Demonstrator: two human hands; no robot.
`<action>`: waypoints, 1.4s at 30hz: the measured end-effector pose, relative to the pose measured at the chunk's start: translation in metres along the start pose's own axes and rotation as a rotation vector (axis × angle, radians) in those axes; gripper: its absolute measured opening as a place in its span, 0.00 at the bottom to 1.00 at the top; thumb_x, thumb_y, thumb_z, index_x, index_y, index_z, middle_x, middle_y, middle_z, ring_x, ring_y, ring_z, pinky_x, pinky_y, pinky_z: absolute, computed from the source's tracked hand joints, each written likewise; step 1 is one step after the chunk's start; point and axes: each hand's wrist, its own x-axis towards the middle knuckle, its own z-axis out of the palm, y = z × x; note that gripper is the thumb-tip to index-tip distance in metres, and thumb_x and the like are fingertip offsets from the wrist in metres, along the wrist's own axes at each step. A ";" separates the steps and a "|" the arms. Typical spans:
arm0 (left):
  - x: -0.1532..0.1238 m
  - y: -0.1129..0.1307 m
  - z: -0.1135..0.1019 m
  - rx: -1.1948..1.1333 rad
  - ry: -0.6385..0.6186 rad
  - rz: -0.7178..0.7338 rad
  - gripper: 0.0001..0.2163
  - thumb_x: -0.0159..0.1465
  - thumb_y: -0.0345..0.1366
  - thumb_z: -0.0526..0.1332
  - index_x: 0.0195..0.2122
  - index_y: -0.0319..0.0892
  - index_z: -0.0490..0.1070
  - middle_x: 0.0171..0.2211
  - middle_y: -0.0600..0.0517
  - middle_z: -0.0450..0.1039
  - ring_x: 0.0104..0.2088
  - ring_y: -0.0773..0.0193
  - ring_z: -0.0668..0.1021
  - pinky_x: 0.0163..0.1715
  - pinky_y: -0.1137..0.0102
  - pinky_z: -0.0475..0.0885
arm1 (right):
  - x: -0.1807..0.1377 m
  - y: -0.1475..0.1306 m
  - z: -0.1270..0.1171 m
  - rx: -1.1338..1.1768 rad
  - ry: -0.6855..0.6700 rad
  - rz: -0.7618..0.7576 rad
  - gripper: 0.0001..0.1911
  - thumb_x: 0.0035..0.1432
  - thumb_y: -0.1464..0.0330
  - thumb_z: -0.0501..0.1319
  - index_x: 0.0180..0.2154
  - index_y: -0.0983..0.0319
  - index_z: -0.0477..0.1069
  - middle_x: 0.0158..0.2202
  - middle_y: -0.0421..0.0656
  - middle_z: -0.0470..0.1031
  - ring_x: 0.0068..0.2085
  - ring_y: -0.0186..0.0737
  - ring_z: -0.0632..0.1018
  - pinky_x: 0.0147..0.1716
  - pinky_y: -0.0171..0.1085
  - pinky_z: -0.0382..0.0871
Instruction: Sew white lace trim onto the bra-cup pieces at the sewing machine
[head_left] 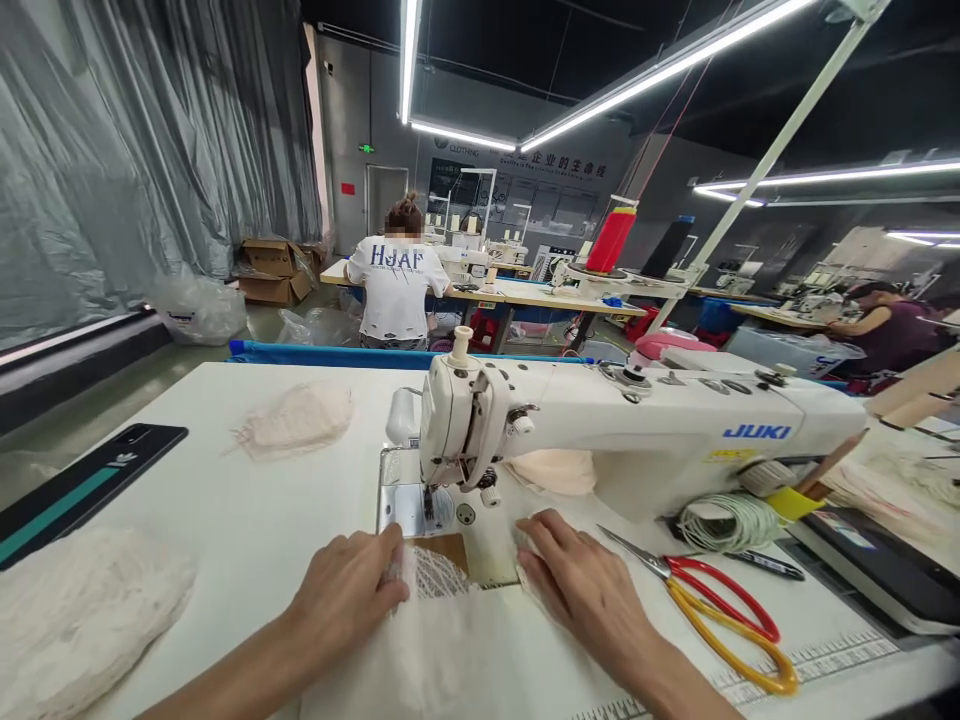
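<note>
A piece of sheer white lace fabric (435,640) lies in front of the sewing machine (517,410), draping toward me. My left hand (360,575) is closed on its left edge, thumb and fingers pinched just left of the patterned lace. To the right, my right hand (581,575) curls its fingers over the fabric's other side, partly hiding what is gripped. The presser foot (429,505) sits just beyond the lace, above the metal needle plate (401,510). A pale pink fabric piece (555,470) lies under the machine arm.
Red-and-yellow-handled scissors (720,610) lie right of my right hand, beside coiled pale cord (727,522). Lace pieces (300,418) and a lace pile (82,610) rest on the left, near a black-and-teal box (90,485). A co-worker (397,285) sits ahead.
</note>
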 end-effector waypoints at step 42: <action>0.008 -0.015 0.029 0.140 0.411 0.182 0.16 0.60 0.27 0.51 0.46 0.51 0.62 0.43 0.51 0.68 0.32 0.60 0.72 0.30 0.69 0.61 | 0.037 -0.051 0.034 0.410 -0.100 -0.173 0.12 0.65 0.71 0.50 0.36 0.59 0.71 0.30 0.41 0.69 0.26 0.35 0.68 0.25 0.34 0.57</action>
